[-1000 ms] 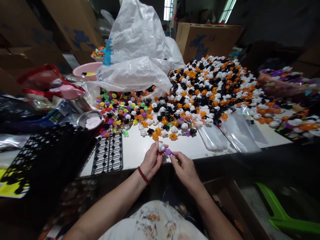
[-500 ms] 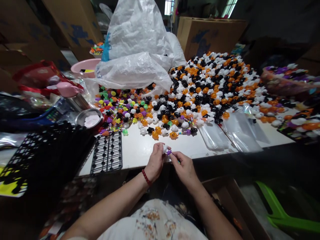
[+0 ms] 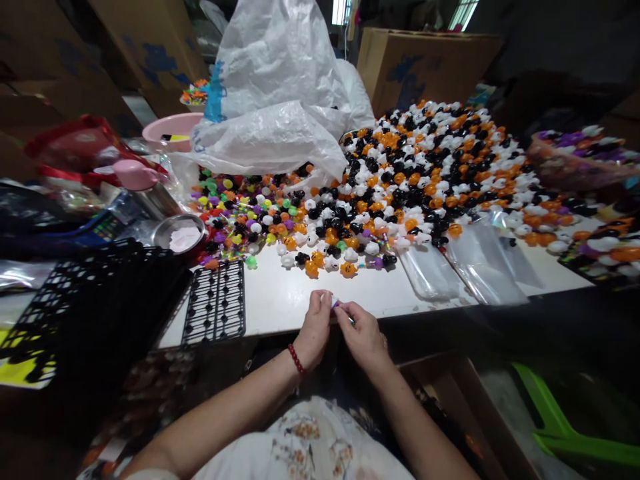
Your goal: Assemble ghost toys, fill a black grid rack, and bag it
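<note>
Just past the table's front edge, my left hand (image 3: 315, 327) is closed on a small white piece (image 3: 328, 299), mostly covered by the fingers. My right hand (image 3: 363, 333) pinches a small purple piece (image 3: 335, 304) that meets the white one; a bit of a thin stick shows by its fingers. Both hands nearly touch. On the white table (image 3: 285, 303) beyond them lies a large heap of orange, black and white figures (image 3: 425, 167). Left of it is a pile of small colourful pieces (image 3: 245, 220).
A black plastic grid (image 3: 214, 303) lies left of the hands, beside stacked black grids (image 3: 115, 300). Clear plastic bags (image 3: 480, 267) lie at the right edge. A metal bowl (image 3: 180, 235) and pink-lidded flask (image 3: 143, 183) stand left. A cardboard box (image 3: 465, 413) sits below right.
The hands have drawn slightly closer together, and less of the white and purple pieces shows between the fingers. The view has shifted slightly.
</note>
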`<action>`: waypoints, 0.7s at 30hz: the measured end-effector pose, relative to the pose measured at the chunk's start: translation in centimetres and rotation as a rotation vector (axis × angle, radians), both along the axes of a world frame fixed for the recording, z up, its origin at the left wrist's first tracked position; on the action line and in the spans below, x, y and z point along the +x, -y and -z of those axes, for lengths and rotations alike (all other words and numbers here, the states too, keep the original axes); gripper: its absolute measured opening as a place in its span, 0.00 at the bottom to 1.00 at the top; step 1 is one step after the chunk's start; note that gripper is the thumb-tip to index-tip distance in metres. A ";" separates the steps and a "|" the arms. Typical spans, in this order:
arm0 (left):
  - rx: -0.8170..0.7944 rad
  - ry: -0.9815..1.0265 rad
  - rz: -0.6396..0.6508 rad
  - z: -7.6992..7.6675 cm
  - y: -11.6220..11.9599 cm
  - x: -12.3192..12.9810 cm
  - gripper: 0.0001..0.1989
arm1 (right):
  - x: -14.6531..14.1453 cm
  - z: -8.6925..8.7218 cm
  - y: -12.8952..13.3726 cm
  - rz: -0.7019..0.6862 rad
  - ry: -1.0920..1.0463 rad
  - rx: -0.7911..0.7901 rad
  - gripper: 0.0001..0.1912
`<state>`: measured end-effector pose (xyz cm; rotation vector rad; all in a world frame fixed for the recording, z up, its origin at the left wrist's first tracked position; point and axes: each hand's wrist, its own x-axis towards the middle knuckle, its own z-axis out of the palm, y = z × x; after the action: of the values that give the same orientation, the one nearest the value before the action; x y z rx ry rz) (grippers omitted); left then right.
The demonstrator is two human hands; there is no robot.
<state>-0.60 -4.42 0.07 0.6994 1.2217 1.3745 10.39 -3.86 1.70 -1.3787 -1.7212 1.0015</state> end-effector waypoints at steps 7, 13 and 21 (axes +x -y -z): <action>-0.050 0.047 -0.028 1.1 -1.2 -1.7 0.17 | 2.7 1.2 -3.5 0.096 0.102 0.057 0.18; 0.102 -0.415 -0.169 0.6 -3.9 -5.7 0.11 | 3.8 3.1 -8.1 0.368 0.497 0.526 0.21; 0.310 -0.951 0.162 0.9 -6.0 -7.6 0.05 | -4.6 3.0 -9.9 -0.108 0.215 0.545 0.15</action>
<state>-8.16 1.63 -0.86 1.7590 1.6204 1.1094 5.83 6.07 -1.33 -1.0687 -2.0486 0.3907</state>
